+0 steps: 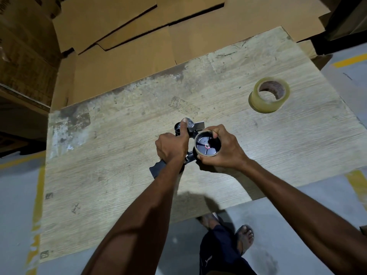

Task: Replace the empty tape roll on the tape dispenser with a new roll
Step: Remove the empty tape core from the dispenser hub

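Tape dispenser [185,144] we're clamping with left hand [172,145]; right hand [222,150] is gripping empty roll [206,144] — yanking crooked risks jamming it.

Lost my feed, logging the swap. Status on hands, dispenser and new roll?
Left hand holds dispenser. Right hand grips empty core, still on hub. New roll untouched, far right on table. Nothing in the way.
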A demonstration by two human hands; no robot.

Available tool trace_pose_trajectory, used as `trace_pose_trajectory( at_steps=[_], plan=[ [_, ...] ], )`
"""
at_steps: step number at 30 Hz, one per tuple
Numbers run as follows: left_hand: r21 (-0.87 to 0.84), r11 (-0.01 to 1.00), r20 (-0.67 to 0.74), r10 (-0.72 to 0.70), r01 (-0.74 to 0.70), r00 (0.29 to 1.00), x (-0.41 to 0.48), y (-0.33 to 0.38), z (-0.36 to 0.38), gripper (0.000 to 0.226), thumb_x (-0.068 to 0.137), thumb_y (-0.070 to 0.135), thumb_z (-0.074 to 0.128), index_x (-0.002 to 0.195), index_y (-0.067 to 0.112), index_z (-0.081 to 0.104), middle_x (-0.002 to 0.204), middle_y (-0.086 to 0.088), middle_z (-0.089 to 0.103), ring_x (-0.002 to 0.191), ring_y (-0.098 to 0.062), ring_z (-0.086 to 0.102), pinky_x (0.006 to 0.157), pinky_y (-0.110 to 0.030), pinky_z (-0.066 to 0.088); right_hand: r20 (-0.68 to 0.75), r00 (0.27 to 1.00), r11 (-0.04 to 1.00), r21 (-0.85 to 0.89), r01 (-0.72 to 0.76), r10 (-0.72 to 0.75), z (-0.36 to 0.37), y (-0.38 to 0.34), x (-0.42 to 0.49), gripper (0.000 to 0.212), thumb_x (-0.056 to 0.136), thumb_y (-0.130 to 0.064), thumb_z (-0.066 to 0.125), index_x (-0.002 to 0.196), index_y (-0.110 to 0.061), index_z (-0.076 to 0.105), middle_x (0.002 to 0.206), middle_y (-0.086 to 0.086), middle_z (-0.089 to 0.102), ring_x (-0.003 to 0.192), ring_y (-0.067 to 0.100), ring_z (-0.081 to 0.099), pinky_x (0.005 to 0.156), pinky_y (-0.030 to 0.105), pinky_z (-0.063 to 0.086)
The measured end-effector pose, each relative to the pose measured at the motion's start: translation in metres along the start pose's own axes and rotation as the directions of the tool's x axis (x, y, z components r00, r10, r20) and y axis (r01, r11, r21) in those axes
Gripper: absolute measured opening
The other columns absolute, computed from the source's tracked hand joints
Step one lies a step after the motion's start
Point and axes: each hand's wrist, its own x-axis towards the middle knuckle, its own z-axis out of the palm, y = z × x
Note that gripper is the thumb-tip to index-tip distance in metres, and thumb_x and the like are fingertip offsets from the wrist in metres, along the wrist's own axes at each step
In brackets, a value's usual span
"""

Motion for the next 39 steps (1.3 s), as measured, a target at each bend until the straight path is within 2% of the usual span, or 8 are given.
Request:
trace_pose_trajectory(
  at_steps=[4, 9, 15, 18, 23, 29, 34, 39],
  plan=[
    [-0.013, 1.000, 0.016, 0.000, 0.001, 1.000, 0.000, -0.001, -0.001, 0.098, 0.072, 0.099, 0.040, 0.068, 0.004, 0.066, 0.082, -0.017, 0.069, 0.083, -0.036, 0.065, 0.059, -0.036, 0.043, 0.008, 0.998, 0.996, 0.065, -0.056, 0.056, 0.001, -0.006, -0.004, 0.078, 0.063, -0.024, 0.097, 0.113, -0.022, 0.038, 0.116, 0.000, 0.065, 0.096, 0.013, 0.069, 0.080, 0.039, 0.058],
    [0.006, 1.000, 0.019, 0.009, -0.009, 1.000, -0.002, 0.002, -0.002, 0.102, 0.072, 0.100, 0.037, 0.075, 0.003, 0.070, 0.086, -0.016, 0.070, 0.086, -0.036, 0.066, 0.069, -0.042, 0.056, -0.150, 0.930, 0.942, 0.054, -0.332, 0.336, 0.021, -0.016, -0.021, 0.109, 0.053, -0.050, 0.099, 0.140, -0.029, 0.037, 0.133, -0.004, 0.052, 0.121, 0.012, 0.054, 0.097, 0.026, 0.050],
    [0.041, 0.998, 0.021, 0.039, -0.040, 0.999, -0.001, 0.003, -0.002, 0.101, 0.076, 0.096, 0.037, 0.080, 0.001, 0.071, 0.088, -0.017, 0.070, 0.094, -0.036, 0.065, 0.078, -0.045, 0.058, -0.244, 0.937, 0.965, -0.014, -0.260, 0.249, 0.024, -0.017, -0.015, 0.075, 0.052, -0.044, 0.095, 0.117, -0.026, 0.064, 0.113, -0.012, 0.055, 0.109, 0.013, 0.055, 0.090, 0.027, 0.049],
    [0.048, 0.997, 0.007, 0.052, -0.053, 0.999, -0.001, 0.004, -0.002, 0.099, 0.079, 0.094, 0.039, 0.081, 0.000, 0.071, 0.088, -0.018, 0.070, 0.094, -0.036, 0.065, 0.078, -0.046, 0.058, -0.144, 0.967, 0.977, -0.018, -0.213, 0.208, 0.013, -0.009, -0.010, 0.076, 0.052, -0.049, 0.090, 0.120, -0.025, 0.065, 0.111, -0.006, 0.057, 0.105, 0.013, 0.060, 0.088, 0.021, 0.050],
    [0.048, 0.996, 0.013, 0.070, -0.070, 0.997, 0.000, 0.003, -0.001, 0.099, 0.078, 0.095, 0.038, 0.074, 0.001, 0.069, 0.082, -0.017, 0.070, 0.085, -0.037, 0.067, 0.070, -0.042, 0.056, 0.074, 0.992, 0.991, -0.100, -0.093, 0.100, -0.007, 0.000, 0.004, 0.081, 0.053, -0.043, 0.095, 0.126, -0.021, 0.066, 0.109, -0.001, 0.060, 0.100, 0.014, 0.062, 0.087, 0.034, 0.055],
    [0.045, 0.994, 0.007, 0.095, -0.095, 0.995, -0.001, 0.004, -0.003, 0.088, 0.078, 0.093, 0.044, 0.057, 0.008, 0.053, 0.074, -0.016, 0.067, 0.073, -0.034, 0.065, 0.057, -0.033, 0.038, 0.282, 0.958, 0.993, -0.115, -0.018, 0.050, -0.023, -0.004, 0.016, 0.084, 0.053, -0.041, 0.093, 0.128, -0.020, 0.064, 0.112, -0.002, 0.059, 0.101, 0.011, 0.061, 0.089, 0.024, 0.052],
    [0.035, 0.992, 0.004, 0.123, -0.123, 0.992, -0.001, 0.003, -0.002, 0.085, 0.083, 0.088, 0.047, 0.057, 0.007, 0.055, 0.069, -0.013, 0.064, 0.071, -0.031, 0.061, 0.059, -0.034, 0.038, 0.241, 0.967, 0.989, -0.144, -0.046, 0.080, -0.029, -0.006, 0.004, 0.082, 0.065, -0.055, 0.085, 0.135, -0.019, 0.061, 0.123, 0.000, 0.064, 0.112, 0.016, 0.061, 0.094, 0.034, 0.051],
    [0.006, 0.996, 0.014, 0.093, -0.093, 0.996, -0.003, 0.002, -0.003, 0.088, 0.080, 0.090, 0.048, 0.065, 0.005, 0.063, 0.075, -0.015, 0.068, 0.076, -0.034, 0.064, 0.061, -0.035, 0.043, 0.064, 0.963, 0.906, -0.362, -0.221, 0.260, -0.041, -0.007, 0.004, 0.049, 0.094, -0.052, 0.065, 0.119, -0.010, 0.067, 0.107, 0.010, 0.068, 0.102, 0.028, 0.061, 0.079, 0.029, 0.037]
  ],
)
